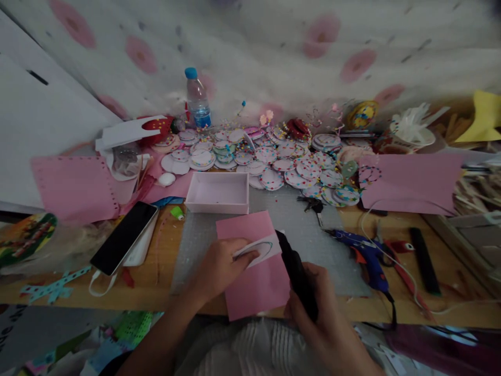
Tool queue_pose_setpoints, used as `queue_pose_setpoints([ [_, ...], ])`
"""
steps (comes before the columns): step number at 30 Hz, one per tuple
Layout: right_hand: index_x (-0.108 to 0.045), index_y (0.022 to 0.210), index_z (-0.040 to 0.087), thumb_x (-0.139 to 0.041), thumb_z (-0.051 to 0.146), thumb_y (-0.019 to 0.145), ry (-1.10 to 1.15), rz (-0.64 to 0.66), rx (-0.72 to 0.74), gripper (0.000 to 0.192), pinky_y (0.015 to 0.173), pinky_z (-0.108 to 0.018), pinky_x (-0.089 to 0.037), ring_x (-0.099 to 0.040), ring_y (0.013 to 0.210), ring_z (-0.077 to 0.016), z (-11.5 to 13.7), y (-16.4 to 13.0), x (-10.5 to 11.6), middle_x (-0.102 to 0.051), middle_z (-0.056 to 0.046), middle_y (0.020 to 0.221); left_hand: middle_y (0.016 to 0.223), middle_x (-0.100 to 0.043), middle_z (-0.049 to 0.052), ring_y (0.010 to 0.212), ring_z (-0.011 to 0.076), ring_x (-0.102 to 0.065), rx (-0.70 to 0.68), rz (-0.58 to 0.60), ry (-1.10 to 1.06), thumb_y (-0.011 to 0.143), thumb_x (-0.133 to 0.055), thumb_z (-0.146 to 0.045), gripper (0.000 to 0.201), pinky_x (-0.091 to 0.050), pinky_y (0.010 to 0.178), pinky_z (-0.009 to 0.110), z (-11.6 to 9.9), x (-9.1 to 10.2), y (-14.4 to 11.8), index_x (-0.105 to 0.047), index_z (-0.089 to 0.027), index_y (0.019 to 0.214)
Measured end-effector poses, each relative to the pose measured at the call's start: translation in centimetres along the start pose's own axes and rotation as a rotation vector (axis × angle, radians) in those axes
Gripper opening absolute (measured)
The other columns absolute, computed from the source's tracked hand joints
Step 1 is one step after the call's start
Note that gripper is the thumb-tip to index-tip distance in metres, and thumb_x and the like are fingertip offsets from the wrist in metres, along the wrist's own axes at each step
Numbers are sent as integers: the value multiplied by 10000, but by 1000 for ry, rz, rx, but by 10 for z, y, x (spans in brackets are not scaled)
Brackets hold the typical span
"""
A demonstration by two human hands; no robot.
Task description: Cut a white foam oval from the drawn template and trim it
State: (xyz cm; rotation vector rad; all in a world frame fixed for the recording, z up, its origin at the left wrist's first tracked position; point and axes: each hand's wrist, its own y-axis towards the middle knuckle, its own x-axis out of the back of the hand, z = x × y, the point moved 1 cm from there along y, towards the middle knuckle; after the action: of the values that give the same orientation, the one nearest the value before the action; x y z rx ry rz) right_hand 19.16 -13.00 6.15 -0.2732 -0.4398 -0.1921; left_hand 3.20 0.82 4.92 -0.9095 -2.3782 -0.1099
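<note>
My left hand (225, 266) pinches a white piece of card (266, 248) with a curved greenish line on it, between thumb and fingers. In my right hand (319, 305) is a long black tool (295, 271), its narrow end close to the card's right edge. Its exact kind is hard to make out in the dim light. Beneath the card lies a pink sheet of card (256, 292), which overhangs the table's front edge. The sheet rests partly on a grey cutting mat (195, 256). Just behind the sheet stands an open white box (217, 209).
Many bead-trimmed white discs (270, 162) are heaped along the back, near a water bottle (199, 104). On the left lie a phone (124, 237) and a pink perforated sheet (74, 188). A blue glue gun (366, 256) with its cord and keys (315, 206) lie on the right.
</note>
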Motion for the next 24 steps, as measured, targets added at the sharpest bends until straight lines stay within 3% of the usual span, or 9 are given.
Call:
queue_pose_setpoints([
  [3, -363, 1230, 165, -359, 376, 960, -75, 40, 3, 343, 523, -260, -496, -653, 552, -183, 2, 2, 5, -678, -57, 761, 680, -633, -12, 643, 119, -550, 8, 13, -31, 890, -564, -411, 296, -377, 560, 200, -3, 1, 2, -680, -169, 765],
  [6, -384, 1283, 170, -367, 373, 961, -183, 87, 48, 381, 557, -286, -515, -698, 626, -222, 2, 5, 8, -709, -87, 826, 741, -667, 8, 683, 138, -575, 52, 8, -73, 876, -572, -386, 257, -406, 583, 211, -5, 2, 2, -703, -171, 828],
  [10, -416, 1285, 190, -354, 363, 969, -274, 55, 110, 365, 525, -284, -511, -712, 629, -233, -2, 5, 15, -726, -85, 845, 759, -693, 10, 665, 159, -613, 251, 109, -358, 806, -642, -428, 261, -449, 571, 231, -4, 10, -2, -711, -179, 846],
  [13, -453, 1228, 207, -385, 374, 963, -354, 13, 145, 321, 488, -268, -491, -700, 572, -226, -4, 5, 26, -716, -42, 738, 839, -717, 4, 724, 170, -646, 304, 147, -479, 752, -699, -390, 230, -489, 622, 244, -3, 21, -5, -714, -203, 886],
  [16, -471, 1183, 224, -379, 370, 971, -405, 34, 163, 273, 501, -255, -482, -709, 610, -213, -2, 10, 38, -722, -30, 764, 823, -707, -6, 714, 157, -642, 269, 225, -374, 758, -686, -353, 194, -474, 601, 224, 0, 29, -3, -708, -202, 878],
  [20, -478, 1157, 221, -320, 315, 991, -464, 213, 262, 248, 524, -258, -452, -705, 677, -202, 3, 23, 44, -720, -42, 835, 839, -685, -3, 754, 160, -628, 130, 384, -179, 711, -712, -294, 210, -465, 618, 222, 12, 25, 10, -683, -192, 893],
  [24, -472, 1137, 196, -292, 286, 996, -558, 280, 250, 245, 536, -275, -408, -694, 687, -213, 1, 37, 41, -709, -57, 844, 840, -635, -6, 746, 157, -613, 154, 245, -159, 640, -748, -226, 311, -476, 620, 239, 31, 16, 23, -606, -176, 911],
])
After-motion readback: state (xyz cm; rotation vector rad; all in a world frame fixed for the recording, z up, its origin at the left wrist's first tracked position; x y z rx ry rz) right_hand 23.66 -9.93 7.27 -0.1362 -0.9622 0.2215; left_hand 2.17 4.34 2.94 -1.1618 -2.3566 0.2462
